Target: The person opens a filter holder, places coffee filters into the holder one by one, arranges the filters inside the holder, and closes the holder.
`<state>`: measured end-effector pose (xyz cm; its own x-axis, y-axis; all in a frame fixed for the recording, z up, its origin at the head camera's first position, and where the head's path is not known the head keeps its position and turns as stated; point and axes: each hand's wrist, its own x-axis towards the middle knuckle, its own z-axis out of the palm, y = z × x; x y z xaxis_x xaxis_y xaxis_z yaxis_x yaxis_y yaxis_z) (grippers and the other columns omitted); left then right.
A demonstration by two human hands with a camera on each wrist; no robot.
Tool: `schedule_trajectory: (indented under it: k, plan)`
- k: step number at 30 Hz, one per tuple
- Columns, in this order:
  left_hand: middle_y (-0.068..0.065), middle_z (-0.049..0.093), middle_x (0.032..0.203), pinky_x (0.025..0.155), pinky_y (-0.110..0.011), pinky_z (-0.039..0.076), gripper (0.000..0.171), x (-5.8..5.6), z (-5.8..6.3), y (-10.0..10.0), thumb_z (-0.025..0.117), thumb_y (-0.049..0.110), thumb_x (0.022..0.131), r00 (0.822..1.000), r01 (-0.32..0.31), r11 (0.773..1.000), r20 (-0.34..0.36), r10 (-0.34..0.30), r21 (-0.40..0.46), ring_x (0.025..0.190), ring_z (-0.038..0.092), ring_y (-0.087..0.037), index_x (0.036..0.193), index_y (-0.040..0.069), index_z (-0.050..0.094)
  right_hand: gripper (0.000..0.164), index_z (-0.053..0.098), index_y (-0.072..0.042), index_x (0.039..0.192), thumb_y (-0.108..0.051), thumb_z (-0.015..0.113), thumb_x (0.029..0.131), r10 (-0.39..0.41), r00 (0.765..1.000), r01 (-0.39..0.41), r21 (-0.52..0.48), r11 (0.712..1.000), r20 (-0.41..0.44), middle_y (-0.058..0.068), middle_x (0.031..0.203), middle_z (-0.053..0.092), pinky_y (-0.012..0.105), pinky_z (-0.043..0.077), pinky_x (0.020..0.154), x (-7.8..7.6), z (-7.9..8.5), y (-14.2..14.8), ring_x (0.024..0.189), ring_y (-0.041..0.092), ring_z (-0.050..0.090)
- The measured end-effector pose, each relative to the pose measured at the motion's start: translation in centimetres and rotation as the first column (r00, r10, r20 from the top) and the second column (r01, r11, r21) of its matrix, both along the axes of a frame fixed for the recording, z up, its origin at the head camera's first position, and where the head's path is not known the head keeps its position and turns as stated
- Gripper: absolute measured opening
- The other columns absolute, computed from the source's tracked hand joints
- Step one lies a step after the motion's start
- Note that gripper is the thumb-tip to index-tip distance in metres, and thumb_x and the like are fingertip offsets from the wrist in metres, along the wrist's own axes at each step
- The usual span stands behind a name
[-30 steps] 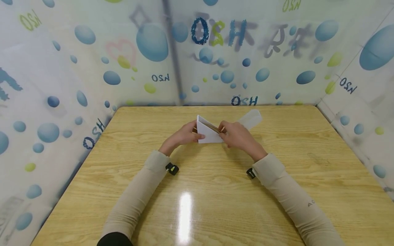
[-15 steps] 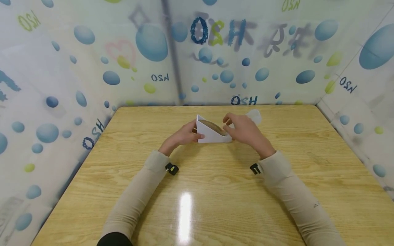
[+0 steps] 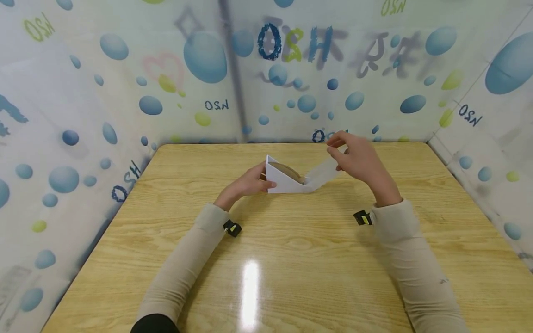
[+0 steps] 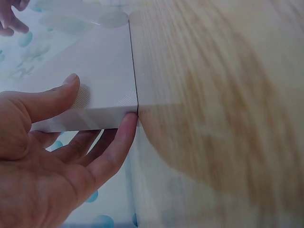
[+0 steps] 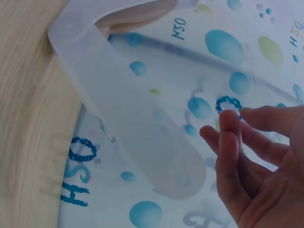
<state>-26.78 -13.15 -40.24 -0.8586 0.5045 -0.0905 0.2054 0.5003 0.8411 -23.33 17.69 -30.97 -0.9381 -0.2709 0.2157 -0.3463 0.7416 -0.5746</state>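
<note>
A white wedge-shaped case (image 3: 285, 181) stands on the table with its sloping top uncovered. Inside it shows something brown with a rounded edge (image 3: 288, 170), its kind unclear. From the case's right end a translucent rounded cover (image 3: 322, 173) slants up, attached near the lower corner. My left hand (image 3: 251, 181) grips the left end, thumb on the front face and fingers around the end, as the left wrist view shows. My right hand (image 3: 359, 156) is raised beside the cover's free end. In the right wrist view its loosely bent fingers (image 5: 228, 156) hold nothing and are apart from the cover.
The wooden table (image 3: 291, 259) reaches a far edge just behind the case. A patterned curtain-like sheet (image 3: 266, 83) with blue dots and lettering rises beyond it and along both sides. A small black device (image 3: 363, 218) sits at the right cuff, another (image 3: 232, 228) at the left.
My right hand has left the case, moving right and up past the cover. The brown contents and cover now show more. My left hand keeps its hold on the case.
</note>
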Motion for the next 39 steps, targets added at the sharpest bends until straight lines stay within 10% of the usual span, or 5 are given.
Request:
schedule_trajectory:
  k: [14, 23, 39]
  plan:
    - [-0.024, 0.062, 0.133, 0.081, -0.039, 0.058, 0.049, -0.3, -0.4, -0.2, 0.064, 0.007, 0.100, 1.000, 0.007, 1.000, -0.003, -0.007, 0.002, 0.111, 0.065, -0.032, 0.145, 0.003, 0.045, 0.027, 0.067, -0.008, 0.125, -0.026, 0.058, 0.106, 0.020, 1.000, -0.020, -0.021, 1.000, -0.009, 0.021, 0.122, 0.070, 0.033, 0.054, 0.064, 0.1, 0.7, 1.8, 0.076, 0.029, 0.072]
    - [-0.025, 0.063, 0.131, 0.081, -0.041, 0.058, 0.047, -0.2, -0.4, -0.2, 0.064, 0.006, 0.101, 1.000, 0.012, 1.000, -0.010, -0.012, 0.003, 0.111, 0.066, -0.033, 0.144, 0.003, 0.047, 0.027, 0.066, -0.009, 0.125, -0.026, 0.063, 0.104, 0.015, 0.999, -0.015, -0.005, 1.000, -0.045, 0.017, 0.120, 0.072, 0.052, 0.056, 0.085, 0.1, 0.6, 2.5, 0.104, 0.034, 0.068]
    - [-0.025, 0.063, 0.131, 0.081, -0.039, 0.059, 0.049, -0.3, -0.5, -0.1, 0.064, 0.007, 0.100, 1.000, 0.009, 1.000, -0.015, -0.009, 0.010, 0.111, 0.065, -0.033, 0.146, 0.004, 0.046, 0.047, 0.058, -0.007, 0.139, -0.025, 0.072, 0.098, 0.046, 0.996, -0.044, -0.037, 0.998, 0.073, 0.019, 0.150, 0.052, 0.061, 0.039, 0.115, -1.1, 0.0, 4.2, 0.141, 0.042, 0.045]
